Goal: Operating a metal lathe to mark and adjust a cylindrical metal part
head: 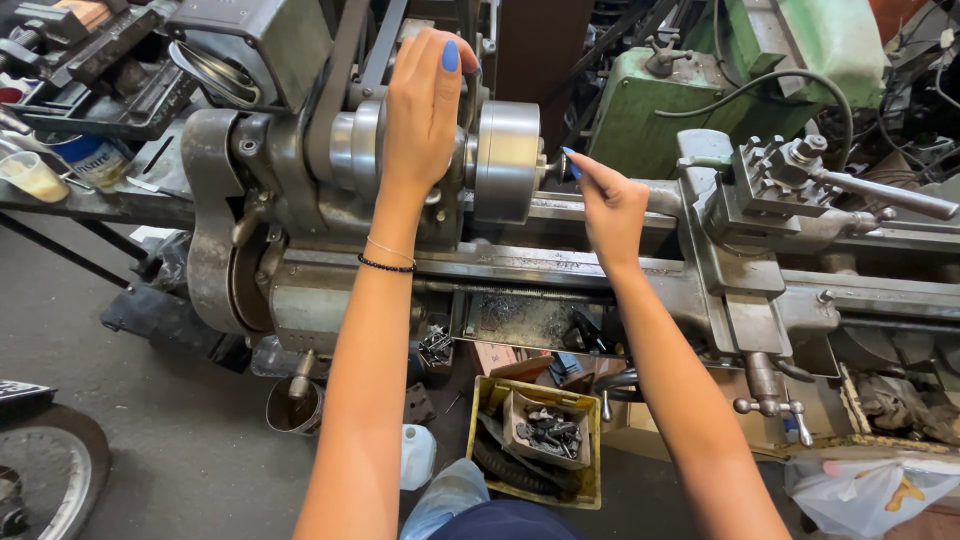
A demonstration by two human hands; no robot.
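A grey metal lathe (300, 290) stretches across the view. My left hand (425, 110) lies over the top of its headstock spindle, fingers curled around the pulley beside the round steel chuck (507, 160). My right hand (605, 205) is at the chuck's face, with the fingertips pinched on a small part (556, 170) sticking out of the chuck's centre. The tool post and carriage (770, 190) sit to the right of that hand, apart from it.
A yellow box (590, 450) with small metal parts stands on the floor under the lathe. A green machine (700, 90) is behind. A cluttered bench with a cup (35, 175) is at left, a wheel (50, 470) at bottom left, a plastic bag (870, 495) at bottom right.
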